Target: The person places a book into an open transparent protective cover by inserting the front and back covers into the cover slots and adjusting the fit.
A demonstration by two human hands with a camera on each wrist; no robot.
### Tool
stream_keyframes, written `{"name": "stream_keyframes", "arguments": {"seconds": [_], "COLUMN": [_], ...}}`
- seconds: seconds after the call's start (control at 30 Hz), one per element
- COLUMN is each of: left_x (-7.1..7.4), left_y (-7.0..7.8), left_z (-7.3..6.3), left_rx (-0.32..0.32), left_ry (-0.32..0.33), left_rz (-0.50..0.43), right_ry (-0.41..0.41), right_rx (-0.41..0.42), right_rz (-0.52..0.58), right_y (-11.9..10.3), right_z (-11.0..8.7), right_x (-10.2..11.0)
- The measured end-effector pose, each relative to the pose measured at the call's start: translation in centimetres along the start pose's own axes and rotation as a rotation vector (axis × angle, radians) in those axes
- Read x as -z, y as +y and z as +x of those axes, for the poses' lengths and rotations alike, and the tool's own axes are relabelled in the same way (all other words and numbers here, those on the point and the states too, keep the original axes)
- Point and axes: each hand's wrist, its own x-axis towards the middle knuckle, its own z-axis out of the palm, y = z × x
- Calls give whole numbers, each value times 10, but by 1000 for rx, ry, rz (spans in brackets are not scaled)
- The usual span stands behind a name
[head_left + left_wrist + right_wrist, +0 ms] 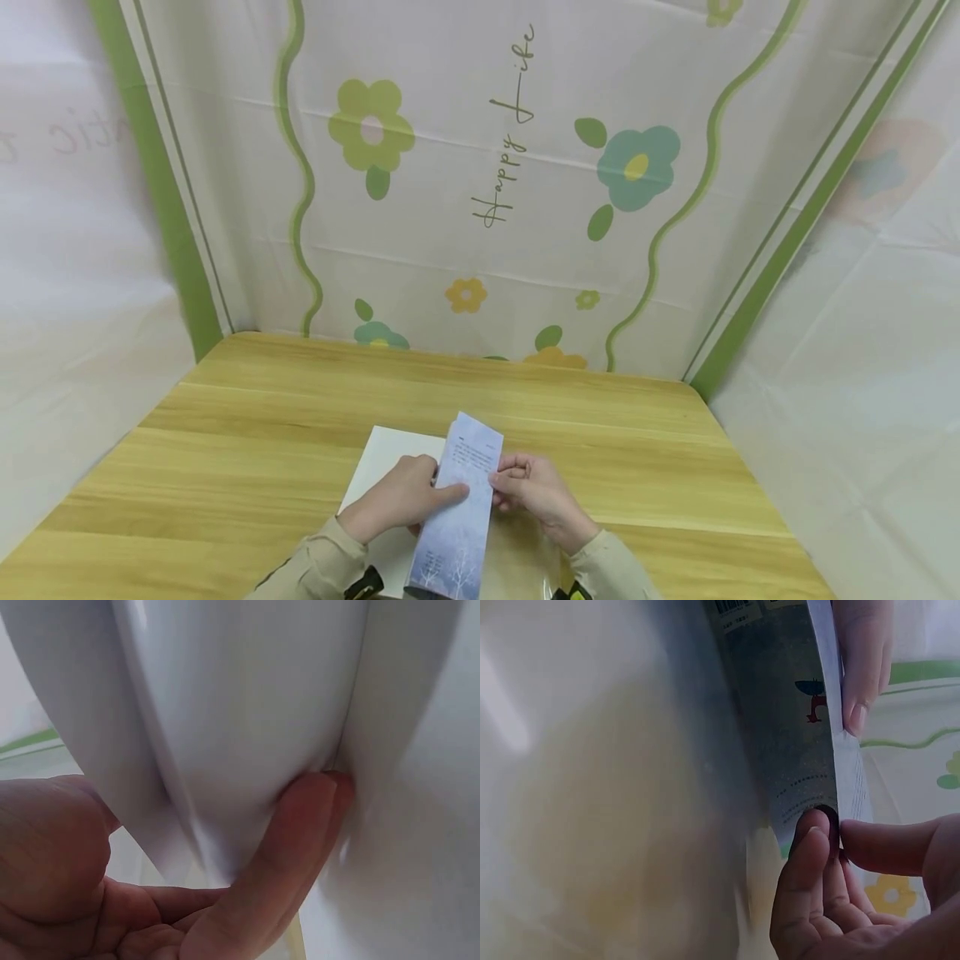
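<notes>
A pale blue-purple book cover flap (454,533), printed with small text and white trees, stands out in the head view. My left hand (405,493) holds it with the thumb on its face; in the left wrist view the fingers (289,840) reach in beneath, against white paper. At the flap's right edge, my right hand (542,497) pinches the cover between thumb and fingers. The right wrist view shows the cover's other side (780,712), with a barcode and a small red animal. Left of the flap, a white page (386,454) lies partly under my left hand.
A clear, shiny plastic sheet (607,795) spreads beside the cover in the right wrist view. Everything lies near the front of the wooden table (247,442). A flowered cloth (450,208) hangs behind it, with pale cloth at both sides.
</notes>
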Motion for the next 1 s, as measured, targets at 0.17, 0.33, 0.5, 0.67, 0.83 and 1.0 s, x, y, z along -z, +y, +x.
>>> {"name": "stream_keyframes", "arguments": {"seconds": [0.17, 0.33, 0.5, 0.67, 0.83, 1.0], "left_x": [-1, -1, -2, -1, 1, 1], "left_y": [0, 0, 1, 3, 4, 2], "left_z": [0, -1, -1, -2, -3, 0], "left_rx": [-5, -1, -8, -25, -34, -15], "left_ry": [-3, -5, -16, -16, -17, -13], "left_rz": [2, 8, 4, 5, -1, -1], "right_ry": [-4, -1, -1, -10, -9, -6], "right_rx": [-4, -3, 0, 1, 5, 14], "right_rz": [0, -6, -30, -17, -20, -60], "right_y": [0, 2, 5, 7, 6, 4], "right_z": [-1, -1, -1, -2, -2, -1], "right_x": [0, -1, -1, -1, 0, -1]}}
